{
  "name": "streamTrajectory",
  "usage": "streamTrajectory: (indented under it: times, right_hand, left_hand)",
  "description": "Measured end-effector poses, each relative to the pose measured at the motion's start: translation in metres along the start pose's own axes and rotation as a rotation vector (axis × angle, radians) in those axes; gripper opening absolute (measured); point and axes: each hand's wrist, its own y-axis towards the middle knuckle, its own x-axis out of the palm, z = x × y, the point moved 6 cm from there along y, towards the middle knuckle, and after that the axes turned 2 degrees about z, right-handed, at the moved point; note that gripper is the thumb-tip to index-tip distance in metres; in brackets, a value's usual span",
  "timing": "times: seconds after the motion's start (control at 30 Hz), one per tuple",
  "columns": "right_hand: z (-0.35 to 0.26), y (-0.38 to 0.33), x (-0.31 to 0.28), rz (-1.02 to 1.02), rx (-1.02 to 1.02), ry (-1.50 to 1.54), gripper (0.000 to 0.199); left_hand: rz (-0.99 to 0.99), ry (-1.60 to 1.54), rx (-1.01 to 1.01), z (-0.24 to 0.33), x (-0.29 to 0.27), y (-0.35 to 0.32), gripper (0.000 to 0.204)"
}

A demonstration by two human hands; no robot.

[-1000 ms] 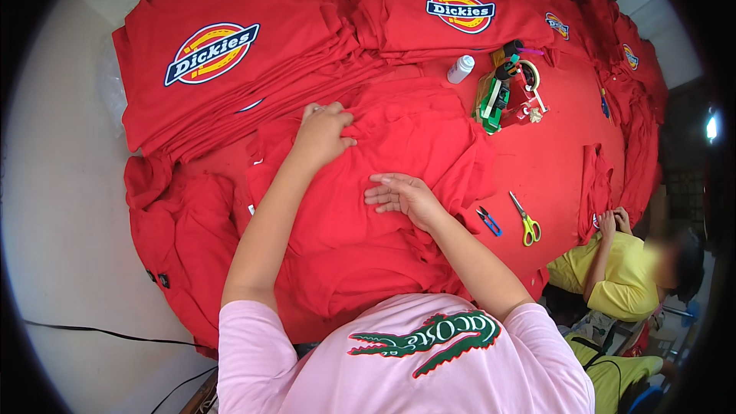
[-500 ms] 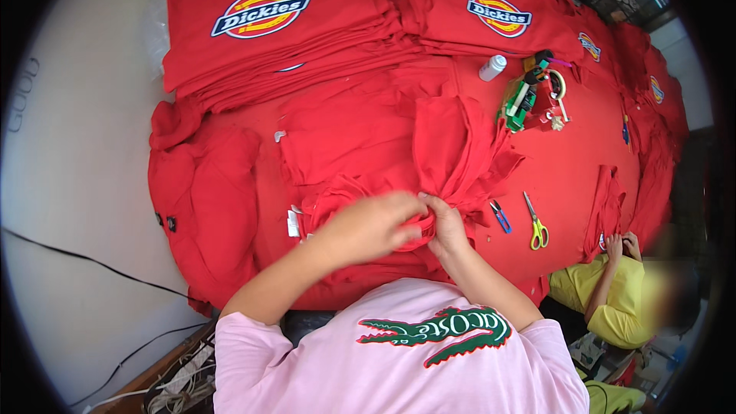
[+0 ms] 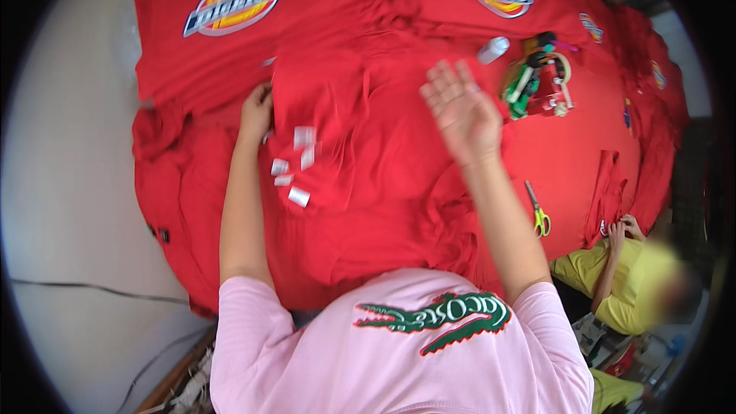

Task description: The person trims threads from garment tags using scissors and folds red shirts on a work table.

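Red cloth seems soft, light, best held at its nine-o'clock edge, where left hand curls, grip unclear, with right hand spread empty.

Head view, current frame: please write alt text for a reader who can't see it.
A person's left hand is at the left edge of a red garment showing white tags; the right hand is open, palm toward the camera. Folded red garments lie beyond; scissors lie to the right.
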Motion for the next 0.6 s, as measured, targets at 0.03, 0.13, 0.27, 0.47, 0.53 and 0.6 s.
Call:
streamTrajectory:
  times: [0.03, 0.13, 0.27, 0.47, 0.53, 0.6]
  right_hand:
    - [-0.011, -0.007, 0.005, 0.003, -0.014, -0.093, 0.066]
    - [-0.031, -0.044, 0.008, 0.019, -0.055, -0.419, 0.064]
    - [-0.058, -0.143, -0.084, 0.243, -0.036, -0.638, 0.039]
    - [-0.04, -0.264, -0.13, 0.818, 0.142, -0.961, 0.053]
    - [-0.011, -0.278, -0.147, 0.783, 0.198, -1.103, 0.09]
    - [0.008, -0.27, -0.162, 0.613, 0.173, -1.23, 0.102]
  left_hand:
    - [0.052, -0.046, 0.071, -0.007, -0.016, -0.013, 0.032]
    - [0.241, -0.157, -0.049, -0.044, -0.057, -0.085, 0.033]
    - [0.202, -0.267, -0.401, -0.052, -0.037, -0.226, 0.035]
    - [0.17, -0.427, -0.496, -0.045, 0.024, -0.317, 0.052]
    - [0.084, -0.433, -0.599, -0.036, 0.044, -0.314, 0.054]
    - [0.005, -0.366, -0.718, -0.043, 0.05, -0.3, 0.056]
